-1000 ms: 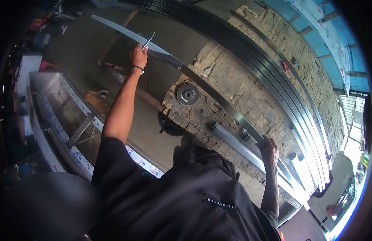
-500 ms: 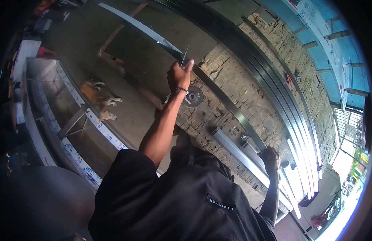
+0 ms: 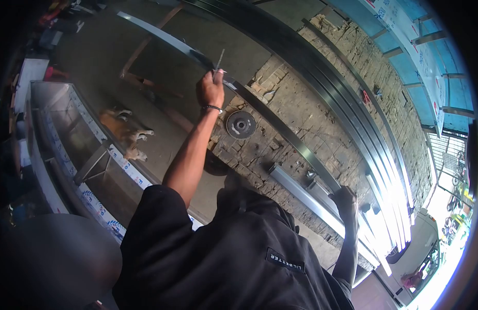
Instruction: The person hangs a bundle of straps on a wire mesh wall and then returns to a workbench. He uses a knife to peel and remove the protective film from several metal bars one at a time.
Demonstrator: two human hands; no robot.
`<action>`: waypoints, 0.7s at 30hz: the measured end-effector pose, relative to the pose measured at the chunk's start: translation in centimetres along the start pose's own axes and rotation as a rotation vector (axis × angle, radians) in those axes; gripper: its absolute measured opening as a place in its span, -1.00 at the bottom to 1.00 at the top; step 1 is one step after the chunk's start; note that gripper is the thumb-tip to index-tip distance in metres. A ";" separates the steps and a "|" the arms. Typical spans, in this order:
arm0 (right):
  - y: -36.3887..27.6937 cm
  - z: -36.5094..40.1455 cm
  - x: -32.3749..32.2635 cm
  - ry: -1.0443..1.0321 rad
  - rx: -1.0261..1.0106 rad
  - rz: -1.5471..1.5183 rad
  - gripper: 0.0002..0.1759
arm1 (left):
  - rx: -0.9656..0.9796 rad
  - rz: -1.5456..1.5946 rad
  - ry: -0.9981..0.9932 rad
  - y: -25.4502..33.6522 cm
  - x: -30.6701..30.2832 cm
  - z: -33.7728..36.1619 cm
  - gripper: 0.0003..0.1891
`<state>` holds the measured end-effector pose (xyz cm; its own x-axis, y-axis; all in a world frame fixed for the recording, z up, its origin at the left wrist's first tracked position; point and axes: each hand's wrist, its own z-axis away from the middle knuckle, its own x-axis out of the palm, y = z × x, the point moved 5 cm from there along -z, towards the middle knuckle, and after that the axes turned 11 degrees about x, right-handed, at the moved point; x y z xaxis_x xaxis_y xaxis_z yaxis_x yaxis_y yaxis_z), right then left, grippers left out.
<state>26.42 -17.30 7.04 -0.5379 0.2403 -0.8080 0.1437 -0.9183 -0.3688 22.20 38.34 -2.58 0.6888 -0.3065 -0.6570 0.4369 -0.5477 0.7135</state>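
A long, thin metal strip (image 3: 280, 129) lies slantwise over a rough, weathered wooden bench top (image 3: 311, 98) and juts out past its left edge. My left hand (image 3: 210, 89), a bracelet on its wrist, is stretched out to the strip and pinches a slim metal tool (image 3: 219, 58) that stands up against the strip's edge. My right hand (image 3: 345, 199) is closed around the strip's near end at the lower right. My black shirt fills the bottom of the view.
A round grinding disc (image 3: 241, 124) and a short metal channel (image 3: 295, 187) lie on the bench. Several long metal profiles (image 3: 355, 121) lie behind it. A steel-framed cabinet (image 3: 68, 139) stands at left, and a dog (image 3: 126, 132) lies on the concrete floor.
My left hand slid right along the strip with the slim tool, then came back a little to the left. My right hand kept its hold on the strip's end.
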 end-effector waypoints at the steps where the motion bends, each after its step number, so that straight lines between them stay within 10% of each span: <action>1: 0.0 0.0 0.0 -0.009 0.021 -0.013 -0.54 | -0.046 0.005 -0.004 -0.1 -0.5 -0.6 -0.64; 13: 2.7 -0.1 0.5 0.004 -0.001 -0.043 -0.58 | -0.028 -0.189 0.216 -13.8 -9.4 -19.1 -0.66; 21: 2.3 0.8 -0.1 0.004 -0.002 -0.045 -0.67 | -0.008 -0.313 0.366 -12.0 -16.5 -25.3 -0.50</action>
<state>26.18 -19.69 6.61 -0.5401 0.2832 -0.7925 0.1211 -0.9058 -0.4061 20.23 69.62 5.81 0.6811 0.1668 -0.7129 0.6593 -0.5633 0.4980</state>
